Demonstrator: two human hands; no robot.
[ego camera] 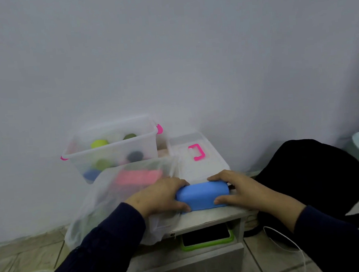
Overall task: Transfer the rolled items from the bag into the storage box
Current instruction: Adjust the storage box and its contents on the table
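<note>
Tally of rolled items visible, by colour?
Blue: 2, one held roll, one in the clear plastic storage box
Green: 3
Dark grey: 1
Pink: 1, inside the white mesh bag
Total: 7; others may be hidden.

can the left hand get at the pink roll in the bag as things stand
Probably not right away: the left hand grips the blue roll, and the pink roll lies under the bag's mesh.

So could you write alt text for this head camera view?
Both hands, left hand and right hand, grip a blue rolled item on a small white cabinet. Behind stand a white mesh bag and a clear plastic storage box holding coloured rolls.
</note>
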